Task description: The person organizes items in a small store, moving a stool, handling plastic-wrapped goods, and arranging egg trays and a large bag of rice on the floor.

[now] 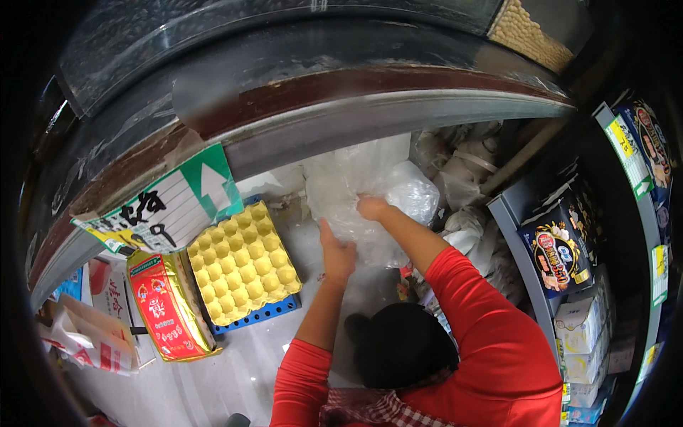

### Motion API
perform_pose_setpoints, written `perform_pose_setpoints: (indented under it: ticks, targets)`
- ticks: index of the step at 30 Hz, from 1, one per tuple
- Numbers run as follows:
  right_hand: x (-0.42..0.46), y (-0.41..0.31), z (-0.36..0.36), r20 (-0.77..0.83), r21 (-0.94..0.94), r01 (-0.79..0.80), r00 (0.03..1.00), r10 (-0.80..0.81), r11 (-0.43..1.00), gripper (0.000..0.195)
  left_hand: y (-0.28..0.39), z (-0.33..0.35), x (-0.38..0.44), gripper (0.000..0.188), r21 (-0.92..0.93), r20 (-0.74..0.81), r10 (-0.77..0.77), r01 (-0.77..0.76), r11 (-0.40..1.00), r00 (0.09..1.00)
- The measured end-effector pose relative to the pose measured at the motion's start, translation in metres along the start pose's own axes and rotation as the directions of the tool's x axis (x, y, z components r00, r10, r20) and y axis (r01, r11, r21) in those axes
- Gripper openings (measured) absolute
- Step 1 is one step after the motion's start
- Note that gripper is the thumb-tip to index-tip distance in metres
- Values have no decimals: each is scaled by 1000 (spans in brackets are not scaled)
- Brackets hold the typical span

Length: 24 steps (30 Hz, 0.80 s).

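Observation:
A clear plastic bag (pixel 341 184), crumpled and partly bunched up, spreads out in front of me. My right hand (pixel 372 207) has its fingers curled into the plastic and grips it. At the lower left edge of the bag is my left hand (pixel 337 256), with index finger and thumb spread apart; its other fingers are partly hidden. Left of my left hand, a yellow egg tray (pixel 243 261) lies on a blue perforated crate (pixel 261 315). Beside the tray stands a red and gold package (pixel 165 309).
A dark counter edge with a metal rim (pixel 373 107) curves across above my hands, bearing a green and white price sign (pixel 181 197). Crumpled plastic bags (pixel 469 229) lie at right, beside shelves (pixel 512 229) of packaged goods. A dark rounded shape (pixel 405 347) lies between my arms.

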State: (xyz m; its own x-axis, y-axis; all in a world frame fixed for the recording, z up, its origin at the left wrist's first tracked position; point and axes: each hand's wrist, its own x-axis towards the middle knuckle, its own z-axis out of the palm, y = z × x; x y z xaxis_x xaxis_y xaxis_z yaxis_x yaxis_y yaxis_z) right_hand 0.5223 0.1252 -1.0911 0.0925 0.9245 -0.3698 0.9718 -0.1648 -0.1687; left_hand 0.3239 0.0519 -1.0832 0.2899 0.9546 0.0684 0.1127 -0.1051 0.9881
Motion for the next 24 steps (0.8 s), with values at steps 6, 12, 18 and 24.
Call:
perform_pose_setpoints:
  ticks: [6,12,18,24]
  targets:
    - [2,-16,10,81,-6,60,995,-59,998,45,48,2,6,83,371,201,48,-122,921,978]
    - [-21,-16,-46,-170,420,115,984,-46,900,41,50,5,37,79,401,309,-22,-109,910,951]
    - [-108,-68,-140,-257,229,-34,962,95,973,44,52,18,51,77,534,405,-187,-66,843,895]
    - [-32,-52,-137,-599,-257,49,775,-199,965,63,46,26,50,77,616,435,-181,-145,775,882]
